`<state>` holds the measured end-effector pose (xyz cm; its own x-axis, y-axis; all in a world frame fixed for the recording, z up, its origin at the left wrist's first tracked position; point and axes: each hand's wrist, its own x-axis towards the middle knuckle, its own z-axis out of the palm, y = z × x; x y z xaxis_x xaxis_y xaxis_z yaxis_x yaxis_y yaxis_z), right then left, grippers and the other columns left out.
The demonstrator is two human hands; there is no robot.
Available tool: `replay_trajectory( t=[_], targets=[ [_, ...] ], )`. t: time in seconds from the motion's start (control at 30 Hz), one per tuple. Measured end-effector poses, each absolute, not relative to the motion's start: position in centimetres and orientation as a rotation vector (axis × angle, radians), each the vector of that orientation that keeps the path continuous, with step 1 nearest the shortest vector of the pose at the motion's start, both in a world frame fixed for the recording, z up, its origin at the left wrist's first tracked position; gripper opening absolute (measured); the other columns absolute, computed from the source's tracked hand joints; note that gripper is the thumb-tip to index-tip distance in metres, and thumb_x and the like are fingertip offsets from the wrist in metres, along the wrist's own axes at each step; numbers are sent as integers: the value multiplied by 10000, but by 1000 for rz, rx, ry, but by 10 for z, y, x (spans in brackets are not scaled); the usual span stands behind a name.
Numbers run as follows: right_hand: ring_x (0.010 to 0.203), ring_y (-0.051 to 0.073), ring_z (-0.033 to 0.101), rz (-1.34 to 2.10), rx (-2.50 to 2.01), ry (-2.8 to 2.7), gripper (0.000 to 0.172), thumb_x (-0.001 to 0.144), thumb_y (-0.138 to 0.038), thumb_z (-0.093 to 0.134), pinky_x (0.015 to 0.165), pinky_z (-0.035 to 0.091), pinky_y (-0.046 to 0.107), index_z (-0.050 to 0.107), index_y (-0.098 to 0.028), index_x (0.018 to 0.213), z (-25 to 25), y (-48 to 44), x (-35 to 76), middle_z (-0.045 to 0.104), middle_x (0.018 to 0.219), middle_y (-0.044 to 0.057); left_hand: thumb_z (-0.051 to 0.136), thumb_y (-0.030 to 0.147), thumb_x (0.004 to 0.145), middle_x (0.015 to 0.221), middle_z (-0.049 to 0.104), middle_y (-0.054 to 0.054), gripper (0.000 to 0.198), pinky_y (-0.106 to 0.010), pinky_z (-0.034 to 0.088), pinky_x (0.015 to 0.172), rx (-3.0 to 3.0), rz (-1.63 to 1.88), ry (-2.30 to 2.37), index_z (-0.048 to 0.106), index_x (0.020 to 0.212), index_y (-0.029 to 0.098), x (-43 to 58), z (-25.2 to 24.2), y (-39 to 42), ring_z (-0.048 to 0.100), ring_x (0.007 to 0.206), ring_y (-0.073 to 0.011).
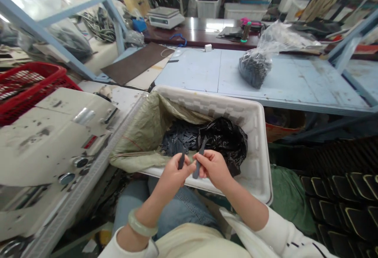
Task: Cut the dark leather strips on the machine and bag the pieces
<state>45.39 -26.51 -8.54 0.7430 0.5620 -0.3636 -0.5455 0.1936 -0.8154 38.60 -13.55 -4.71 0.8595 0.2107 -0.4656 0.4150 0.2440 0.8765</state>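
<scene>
My left hand [176,172] is closed on a short dark strip [181,161], which stands up between thumb and fingers. Close beside it, my right hand [213,166] pinches a second, greyer strip [196,170] that slants down toward the left hand. Both hands are over the near rim of a white plastic bin [260,152]. Inside the bin lie a heap of similar dark strips [180,137] on a greenish woven sack [138,136] and a crumpled black plastic bag [228,136]. The strips' material cannot be made out.
A cream machine [56,140] with knobs stands at left, near a red basket [32,81]. Beyond the bin is a light blue table [195,71] bearing a clear bag of dark pieces [255,67]. A scale [166,17] sits farther back. Stacked dark pieces [342,207] are at right.
</scene>
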Motion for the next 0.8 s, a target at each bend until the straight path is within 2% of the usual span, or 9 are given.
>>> replay_trajectory(
  t=[0.1, 0.2, 0.3, 0.4, 0.6, 0.7, 0.8],
  targets=[
    [342, 59, 478, 750, -1087, 47, 241, 729, -385, 718, 320, 349, 160, 673, -151, 765, -87, -246, 438, 667, 601, 10, 781, 438, 655, 501, 390, 88, 354, -177, 182, 367, 1429, -199, 619, 559, 735, 174, 367, -51, -137, 286, 400, -42],
    [376, 48, 486, 867, -947, 81, 221, 677, -333, 767, 349, 362, 149, 681, -154, 774, -91, -232, 424, 667, 626, 3, 745, 525, 673, 474, 296, 108, 404, -171, 120, 364, 1255, -222, 722, 547, 717, 175, 346, -60, -129, 188, 388, -29],
    [499, 64, 575, 1059, -761, 41, 293, 613, -278, 833, 474, 450, 148, 698, -162, 845, -94, -223, 413, 672, 659, 0, 760, 548, 651, 494, 222, 129, 460, -150, 68, 361, 955, -247, 797, 485, 686, 181, 327, -68, -116, 76, 411, -13],
    [535, 76, 608, 1138, -740, -35, 294, 629, -316, 834, 497, 450, 143, 711, -143, 833, -99, -215, 406, 677, 635, 16, 753, 550, 664, 512, 174, 138, 480, -135, 48, 356, 740, -258, 809, 445, 670, 182, 311, -68, -109, 26, 433, -11],
    [386, 46, 498, 1204, -964, -137, 287, 706, -404, 780, 398, 364, 134, 719, -125, 687, -97, -194, 399, 609, 473, 2, 747, 494, 696, 495, 220, 135, 400, -136, 102, 360, 945, -54, 813, 523, 778, 173, 284, -58, -107, 109, 405, -14],
    [365, 39, 468, 1252, -971, -182, 284, 698, -406, 786, 366, 327, 132, 736, -126, 693, -89, -184, 389, 614, 474, 9, 762, 463, 676, 441, 258, 131, 393, -139, 125, 365, 1068, 43, 840, 495, 690, 176, 265, -52, -102, 155, 376, -10],
    [382, 37, 485, 1299, -926, -177, 276, 684, -396, 798, 383, 350, 133, 747, -129, 727, -79, -176, 370, 659, 543, 28, 750, 443, 690, 433, 243, 135, 365, -137, 122, 363, 999, 57, 791, 500, 689, 177, 240, -45, -95, 141, 371, -9]
  ],
)
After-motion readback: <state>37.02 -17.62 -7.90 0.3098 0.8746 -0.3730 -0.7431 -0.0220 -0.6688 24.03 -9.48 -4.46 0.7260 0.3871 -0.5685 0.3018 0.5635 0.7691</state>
